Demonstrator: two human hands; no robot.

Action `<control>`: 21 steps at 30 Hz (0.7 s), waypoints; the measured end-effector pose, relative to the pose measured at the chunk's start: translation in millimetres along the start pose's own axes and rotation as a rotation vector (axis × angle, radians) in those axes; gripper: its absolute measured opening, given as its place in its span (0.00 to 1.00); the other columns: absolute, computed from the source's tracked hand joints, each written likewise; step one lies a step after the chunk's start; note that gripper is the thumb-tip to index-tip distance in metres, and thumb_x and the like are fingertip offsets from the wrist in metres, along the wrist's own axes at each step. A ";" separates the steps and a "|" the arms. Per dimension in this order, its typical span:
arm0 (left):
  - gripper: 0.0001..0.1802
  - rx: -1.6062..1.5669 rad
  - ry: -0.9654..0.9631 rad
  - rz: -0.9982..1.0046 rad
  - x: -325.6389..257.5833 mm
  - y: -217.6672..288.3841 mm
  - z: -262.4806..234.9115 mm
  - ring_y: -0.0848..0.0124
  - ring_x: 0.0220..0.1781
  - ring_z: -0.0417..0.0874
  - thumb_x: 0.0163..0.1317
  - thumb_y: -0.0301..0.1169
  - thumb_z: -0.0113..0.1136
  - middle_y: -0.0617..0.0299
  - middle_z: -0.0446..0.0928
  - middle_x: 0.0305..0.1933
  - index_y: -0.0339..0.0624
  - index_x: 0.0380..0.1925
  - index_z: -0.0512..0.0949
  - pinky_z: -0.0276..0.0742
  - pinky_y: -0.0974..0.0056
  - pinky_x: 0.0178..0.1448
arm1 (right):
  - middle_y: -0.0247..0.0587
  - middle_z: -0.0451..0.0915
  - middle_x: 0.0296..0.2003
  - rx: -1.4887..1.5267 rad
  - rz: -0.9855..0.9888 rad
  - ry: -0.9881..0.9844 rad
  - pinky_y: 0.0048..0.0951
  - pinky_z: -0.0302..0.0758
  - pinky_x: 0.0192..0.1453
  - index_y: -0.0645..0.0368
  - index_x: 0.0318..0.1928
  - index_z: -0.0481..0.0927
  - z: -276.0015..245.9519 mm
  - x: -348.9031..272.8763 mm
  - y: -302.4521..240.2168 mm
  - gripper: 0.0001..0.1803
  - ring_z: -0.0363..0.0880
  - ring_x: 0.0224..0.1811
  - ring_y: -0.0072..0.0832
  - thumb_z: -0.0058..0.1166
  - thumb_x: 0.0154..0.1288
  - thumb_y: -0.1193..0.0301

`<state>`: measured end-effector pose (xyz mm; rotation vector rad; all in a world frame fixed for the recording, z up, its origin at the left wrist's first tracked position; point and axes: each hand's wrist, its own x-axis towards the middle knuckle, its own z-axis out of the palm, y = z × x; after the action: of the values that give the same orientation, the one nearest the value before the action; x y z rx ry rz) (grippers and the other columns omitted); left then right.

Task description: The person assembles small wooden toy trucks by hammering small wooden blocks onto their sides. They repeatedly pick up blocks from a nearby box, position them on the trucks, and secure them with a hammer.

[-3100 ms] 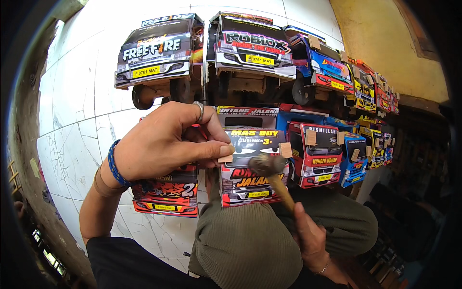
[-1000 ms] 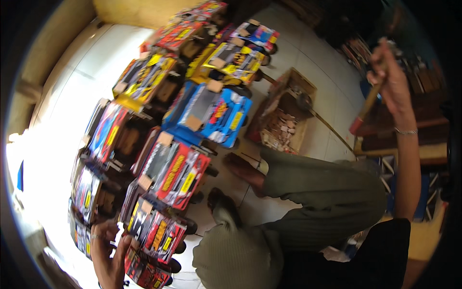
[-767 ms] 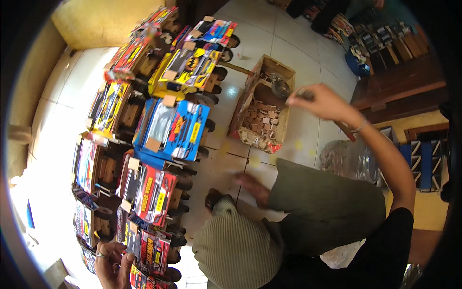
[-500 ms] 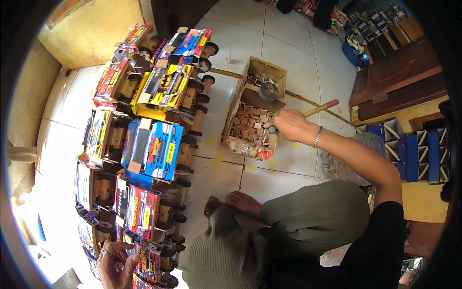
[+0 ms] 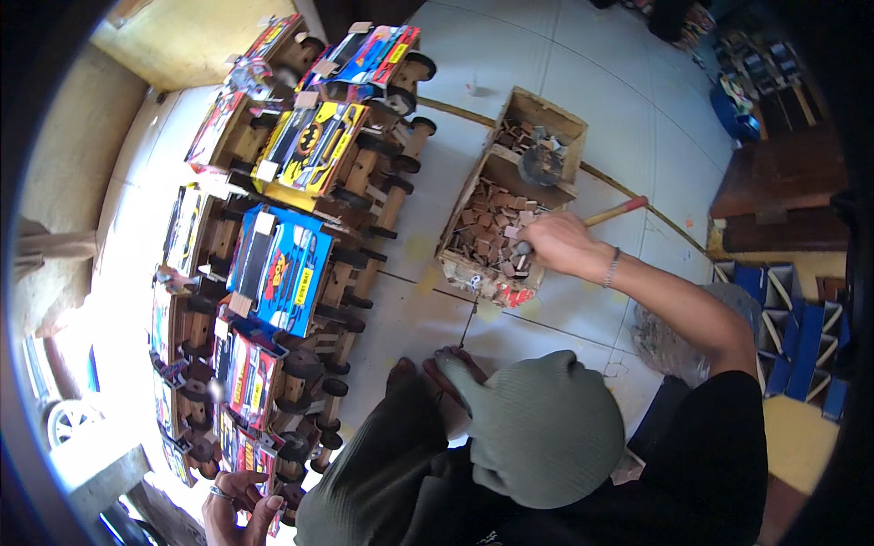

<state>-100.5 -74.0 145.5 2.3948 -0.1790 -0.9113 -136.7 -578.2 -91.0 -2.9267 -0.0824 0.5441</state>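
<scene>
My right hand (image 5: 566,244) is closed round a hammer (image 5: 617,213). Its wooden handle, red at the end, sticks out to the right, and its dark metal head shows by my fingers. This hand is over the near part of a wooden box (image 5: 452,227), above many small brown square pieces (image 5: 492,221). At the lower left, my left hand (image 5: 235,510) has loosely bent fingers, with the thumb apart and nothing visible between them. It is beside the nearest of the colourful toy trucks (image 5: 282,273), which stand in two rows on black wheels.
A round dark container (image 5: 541,166) sits in the box's far part. A filled clear plastic bag (image 5: 696,332) and blue racks (image 5: 790,337) are at the right. Near the box's far end is a small bottle (image 5: 472,89). My covered knee (image 5: 555,428) rises in front.
The whole view has shifted, so the box and my right hand appear farther right. My right hand remains at the box with the hammer. My left hand stays by the near trucks.
</scene>
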 end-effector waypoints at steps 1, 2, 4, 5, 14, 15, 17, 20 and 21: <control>0.14 -0.021 0.005 -0.038 -3.8 3.2 0.6 0.75 0.38 0.73 0.71 0.27 0.65 0.65 0.75 0.37 0.38 0.54 0.81 0.71 0.69 0.45 | 0.49 0.86 0.30 0.002 -0.016 0.056 0.47 0.81 0.41 0.55 0.40 0.88 -6.5 -2.8 3.8 0.11 0.86 0.37 0.48 0.68 0.57 0.67; 0.14 -0.074 0.029 -0.057 -7.3 6.3 2.3 0.75 0.37 0.74 0.71 0.28 0.66 0.64 0.77 0.38 0.37 0.54 0.81 0.72 0.68 0.45 | 0.48 0.86 0.30 0.083 0.032 0.075 0.46 0.81 0.41 0.56 0.41 0.87 -14.6 -6.0 6.6 0.12 0.87 0.36 0.45 0.68 0.58 0.66; 0.16 -0.121 0.051 -0.135 -13.2 12.7 4.4 0.70 0.41 0.80 0.68 0.26 0.68 0.59 0.82 0.43 0.36 0.54 0.81 0.75 0.65 0.48 | 0.45 0.85 0.30 0.246 0.134 0.108 0.45 0.81 0.40 0.57 0.44 0.87 -36.8 -13.3 8.6 0.13 0.87 0.34 0.41 0.68 0.61 0.65; 0.16 -0.177 0.166 -0.115 -10.3 13.1 11.3 0.79 0.31 0.72 0.64 0.33 0.73 0.66 0.74 0.29 0.33 0.40 0.79 0.69 0.71 0.38 | 0.43 0.86 0.30 0.404 0.144 0.108 0.42 0.80 0.40 0.57 0.44 0.87 -48.4 -16.0 6.0 0.13 0.86 0.33 0.36 0.67 0.63 0.64; 0.14 -0.055 -0.073 0.148 32.2 34.0 10.9 0.70 0.40 0.89 0.61 0.28 0.75 0.55 0.85 0.45 0.35 0.41 0.81 0.83 0.66 0.39 | 0.28 0.85 0.33 1.155 0.059 0.077 0.20 0.78 0.41 0.59 0.44 0.87 -124.3 -6.6 -68.1 0.12 0.78 0.31 0.16 0.67 0.69 0.64; 0.13 -0.181 -0.067 0.120 37.6 40.0 18.3 0.68 0.42 0.89 0.61 0.26 0.75 0.56 0.85 0.45 0.36 0.42 0.80 0.85 0.65 0.44 | 0.30 0.86 0.34 1.230 0.062 -0.040 0.19 0.78 0.41 0.62 0.45 0.86 -132.9 -9.0 -73.9 0.13 0.82 0.34 0.17 0.68 0.69 0.65; 0.16 -0.152 -0.046 0.324 54.4 52.5 31.4 0.73 0.37 0.89 0.64 0.26 0.73 0.56 0.85 0.43 0.35 0.48 0.78 0.85 0.67 0.37 | 0.32 0.88 0.36 1.292 -0.166 0.019 0.21 0.79 0.41 0.63 0.46 0.85 -133.4 -2.2 -99.9 0.13 0.84 0.37 0.17 0.67 0.70 0.66; 0.34 -0.519 -0.199 0.294 64.5 73.1 40.6 0.66 0.57 0.86 0.67 0.25 0.70 0.52 0.82 0.55 0.36 0.69 0.65 0.84 0.61 0.61 | 0.37 0.89 0.36 1.208 -0.474 0.169 0.26 0.80 0.40 0.61 0.45 0.84 -141.5 4.9 -133.0 0.11 0.87 0.36 0.23 0.69 0.67 0.70; 0.33 -0.657 -0.194 0.272 65.2 78.6 43.8 0.66 0.57 0.87 0.67 0.24 0.68 0.52 0.82 0.55 0.36 0.69 0.65 0.84 0.62 0.60 | 0.36 0.88 0.35 1.103 -0.623 0.304 0.26 0.80 0.39 0.59 0.43 0.85 -142.6 9.7 -143.7 0.11 0.85 0.32 0.23 0.71 0.64 0.70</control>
<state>-73.6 -179.8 124.9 1.6355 -0.2297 -0.8988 -79.7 -457.2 61.3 -1.7321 -0.4614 -0.0073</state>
